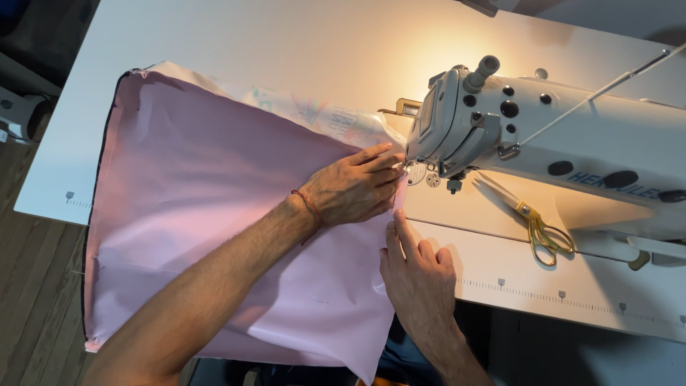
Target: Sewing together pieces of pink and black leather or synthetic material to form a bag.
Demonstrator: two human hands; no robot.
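A large pink fabric piece (200,193) lies spread over the white sewing table (286,43), its right edge reaching the needle area of a white industrial sewing machine (572,143). My left hand (354,187), with a red string on the wrist, presses flat on the fabric just left of the presser foot (413,170). Below it, my right hand (416,270) rests on the fabric's edge with the index finger pointing up along the seam. A printed layer (314,113) shows under the pink fabric's upper edge.
Gold-handled scissors (532,225) lie on the machine bed under the machine arm. A ruler scale (572,297) runs along the table's front edge. Wooden floor (28,286) shows at the left, and the fabric hangs over the table's near edge.
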